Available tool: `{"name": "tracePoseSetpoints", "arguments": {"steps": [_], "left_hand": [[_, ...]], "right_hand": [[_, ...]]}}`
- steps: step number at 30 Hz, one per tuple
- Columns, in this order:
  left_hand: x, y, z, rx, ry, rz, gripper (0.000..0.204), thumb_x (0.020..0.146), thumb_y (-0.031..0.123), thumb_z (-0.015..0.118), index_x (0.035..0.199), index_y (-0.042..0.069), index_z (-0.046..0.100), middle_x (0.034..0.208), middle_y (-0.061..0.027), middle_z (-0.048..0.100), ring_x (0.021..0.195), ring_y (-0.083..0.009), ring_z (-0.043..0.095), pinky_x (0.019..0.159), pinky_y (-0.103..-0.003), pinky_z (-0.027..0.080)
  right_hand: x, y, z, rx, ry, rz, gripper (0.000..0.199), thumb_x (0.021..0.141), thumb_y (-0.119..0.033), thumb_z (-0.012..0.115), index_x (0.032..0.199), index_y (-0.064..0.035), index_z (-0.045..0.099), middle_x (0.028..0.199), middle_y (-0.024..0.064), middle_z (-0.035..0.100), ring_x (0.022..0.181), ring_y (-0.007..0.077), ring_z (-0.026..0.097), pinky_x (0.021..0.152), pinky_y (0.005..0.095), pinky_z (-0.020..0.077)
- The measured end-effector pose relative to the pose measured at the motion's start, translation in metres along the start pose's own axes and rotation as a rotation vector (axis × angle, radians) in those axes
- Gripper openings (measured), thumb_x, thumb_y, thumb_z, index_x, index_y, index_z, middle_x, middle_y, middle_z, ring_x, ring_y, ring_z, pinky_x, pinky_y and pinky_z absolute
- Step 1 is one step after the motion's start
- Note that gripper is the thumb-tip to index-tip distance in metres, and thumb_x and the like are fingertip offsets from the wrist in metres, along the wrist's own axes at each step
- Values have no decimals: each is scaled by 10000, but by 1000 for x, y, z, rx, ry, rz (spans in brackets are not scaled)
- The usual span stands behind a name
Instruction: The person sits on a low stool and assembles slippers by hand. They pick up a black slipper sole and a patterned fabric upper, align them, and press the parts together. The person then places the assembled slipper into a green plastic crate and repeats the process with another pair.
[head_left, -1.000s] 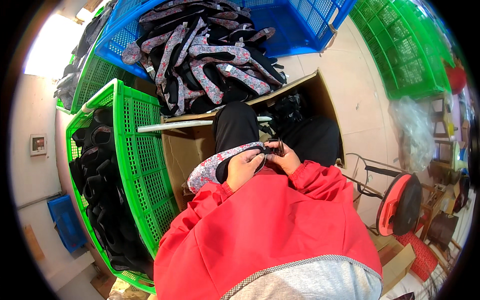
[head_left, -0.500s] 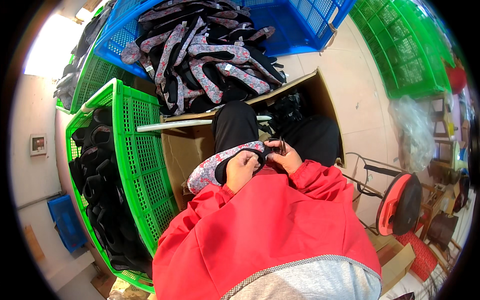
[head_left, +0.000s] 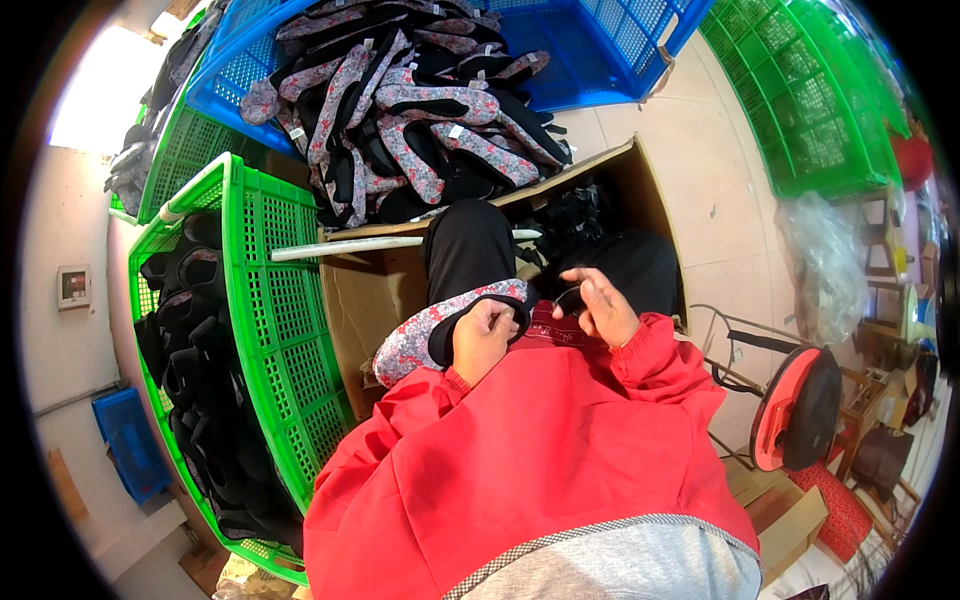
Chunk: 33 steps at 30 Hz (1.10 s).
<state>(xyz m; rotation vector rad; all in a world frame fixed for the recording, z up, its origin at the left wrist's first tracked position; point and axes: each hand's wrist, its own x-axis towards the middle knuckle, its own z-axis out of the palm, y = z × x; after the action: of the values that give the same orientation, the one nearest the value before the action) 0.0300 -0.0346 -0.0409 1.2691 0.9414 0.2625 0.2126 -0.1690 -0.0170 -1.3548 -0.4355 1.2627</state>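
A floral slipper [head_left: 412, 338], grey and red with a black lining, lies across my left thigh. My left hand [head_left: 482, 338] is closed at its black-edged opening, thumb and fingers pinched together on the edge. To the right, my right hand [head_left: 603, 308] is raised off the slipper above my lap, index finger extended and the other fingers curled. Between its fingers a small dark tool, apparently thread snips [head_left: 568, 299], shows only in part; the palm hides the rest.
Ahead, similar slippers [head_left: 410, 110] heap up against a blue crate [head_left: 600, 60]. An open cardboard box [head_left: 655, 200] surrounds my knees, with a pale bar [head_left: 350, 248] across it. A green crate [head_left: 285, 300] of black slippers stands left; a round-seated stool [head_left: 800, 408] stands right.
My right hand has come away from the slipper's opening, moving slightly right and turning, with the snips now less visible. My left hand keeps its pinch on the slipper.
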Motion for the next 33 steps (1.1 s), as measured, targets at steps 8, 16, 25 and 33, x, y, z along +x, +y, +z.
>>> {"name": "tracePoseSetpoints", "arguments": {"steps": [8,16,25,33], "left_hand": [[-1,1,1,58,35,72,63,907,28,590,934,-29,598,747,-101,664,674,-141,655,635,-263,531],[4,-15,1,196,93,203,72,875,70,627,898,1,632,711,-137,657,618,-207,649,577,-318,489],[2,-6,3,169,72,190,76,877,77,628,880,1,625,689,-135,655,611,-217,648,583,-318,490],[3,-10,3,216,86,225,65,873,78,634,876,14,625,657,-127,631,573,-209,610,554,-324,460]], "right_hand": [[-2,0,18,-129,-235,189,284,989,-307,531,1115,-58,480,840,54,641,559,54,459,514,212,396],[-1,-14,34,-24,-213,319,278,958,-253,591,1108,-47,483,739,22,567,473,54,431,405,219,345],[1,-9,44,-55,-99,301,176,977,-205,538,1020,-60,447,716,83,619,396,64,391,359,234,313],[2,-8,50,-66,-40,304,155,978,-203,533,1002,-80,442,686,70,619,394,57,383,358,230,305]]}}
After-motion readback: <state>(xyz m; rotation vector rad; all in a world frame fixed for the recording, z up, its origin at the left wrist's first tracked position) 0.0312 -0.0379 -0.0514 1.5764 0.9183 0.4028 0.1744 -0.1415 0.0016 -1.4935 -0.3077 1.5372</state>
